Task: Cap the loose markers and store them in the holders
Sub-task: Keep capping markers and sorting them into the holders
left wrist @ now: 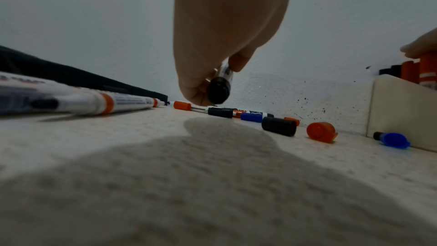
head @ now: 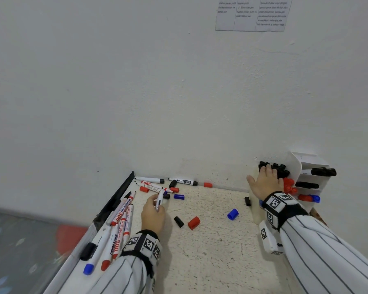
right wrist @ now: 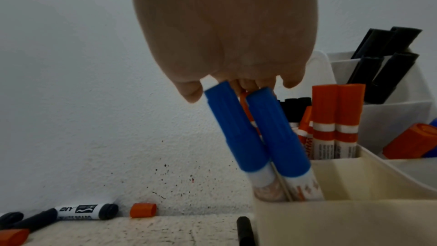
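Observation:
My left hand [head: 156,205] grips a white whiteboard marker [head: 159,199] just above the table, its tip pointing at the wall; in the left wrist view the hand [left wrist: 220,74] shows the marker's black butt end [left wrist: 218,90]. My right hand [head: 266,175] lies flat and open over the cream holder [head: 255,213]. In the right wrist view its fingertips [right wrist: 191,94] touch the tops of two blue-capped markers [right wrist: 236,134] standing in that holder [right wrist: 354,218]. Loose caps lie between the hands: black [head: 179,221], red [head: 193,222], blue [head: 233,214].
Several loose markers [head: 119,225] lie along the table's left edge, more markers and caps [head: 183,181] along the wall. A white tiered holder [head: 306,179] with black, red and blue markers stands behind the cream one. A black cap [head: 247,201] lies at the holder's foot.

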